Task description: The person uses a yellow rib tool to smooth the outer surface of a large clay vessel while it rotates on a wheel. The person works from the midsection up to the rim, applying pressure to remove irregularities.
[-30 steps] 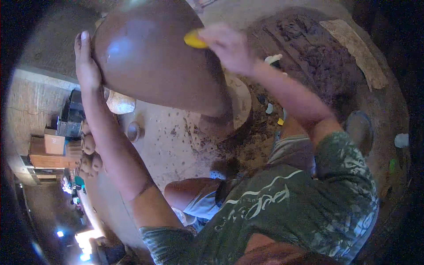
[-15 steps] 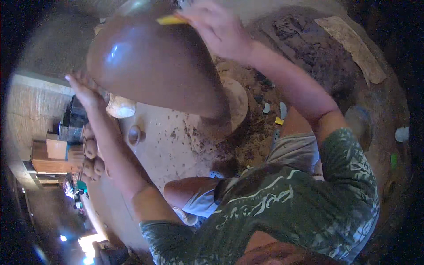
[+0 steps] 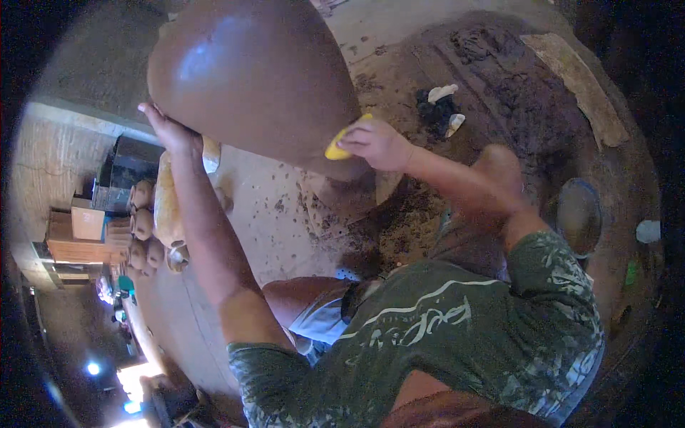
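A large, smooth brown clay pot (image 3: 264,85) with a wet shine fills the upper middle and tapers toward its foot, nearer to me. My left hand (image 3: 171,132) lies against the pot's left side, fingers stretched out and thumb up, holding no tool. Part of that palm is hidden along the wall. With my right hand (image 3: 378,145) I grip a flat, rounded yellow scraper (image 3: 347,137) and press it to the pot's right side, low near the narrow end. Beneath that end is a round clay-coloured support (image 3: 389,184), partly covered by my hand and the pot.
Several small round clay pots (image 3: 141,222) stand on the left by a wooden cabinet (image 3: 89,250). Dark clay (image 3: 492,78) is spread at the upper right beside a long board (image 3: 578,85). A bucket (image 3: 579,217) stands to my right. Clay crumbs dot the floor.
My right hand has brought the yellow scraper from the pot's upper part down its right side to near the narrow end. My left hand has shifted slightly right, still against the pot.
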Tool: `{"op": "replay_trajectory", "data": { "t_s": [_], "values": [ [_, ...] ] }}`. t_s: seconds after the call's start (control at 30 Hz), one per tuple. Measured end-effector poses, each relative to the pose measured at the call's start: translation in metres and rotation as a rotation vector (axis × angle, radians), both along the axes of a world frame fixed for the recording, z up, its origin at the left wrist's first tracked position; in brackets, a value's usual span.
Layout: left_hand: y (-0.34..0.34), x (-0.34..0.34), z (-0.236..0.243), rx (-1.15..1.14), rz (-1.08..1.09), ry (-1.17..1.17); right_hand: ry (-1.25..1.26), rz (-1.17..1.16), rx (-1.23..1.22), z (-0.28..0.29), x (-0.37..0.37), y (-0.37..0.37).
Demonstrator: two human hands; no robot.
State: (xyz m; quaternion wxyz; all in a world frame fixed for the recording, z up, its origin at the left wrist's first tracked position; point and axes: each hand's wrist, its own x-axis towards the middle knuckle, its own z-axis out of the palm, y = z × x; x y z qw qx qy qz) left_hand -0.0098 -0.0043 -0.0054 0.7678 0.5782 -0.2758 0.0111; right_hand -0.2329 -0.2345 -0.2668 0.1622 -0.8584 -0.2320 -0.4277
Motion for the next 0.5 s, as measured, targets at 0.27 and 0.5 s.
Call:
{"op": "replay_trajectory", "data": {
  "t_s": [0.27,0.5],
  "values": [
    [0.019,0.023,-0.001,0.027,0.003,0.026,-0.527,-0.039,0.159,0.180,0.022,-0.010],
    [0.003,0.019,-0.008,-0.032,-0.099,-0.011,-0.443,-0.036,0.151,0.131,0.038,0.009]
  ]
}}
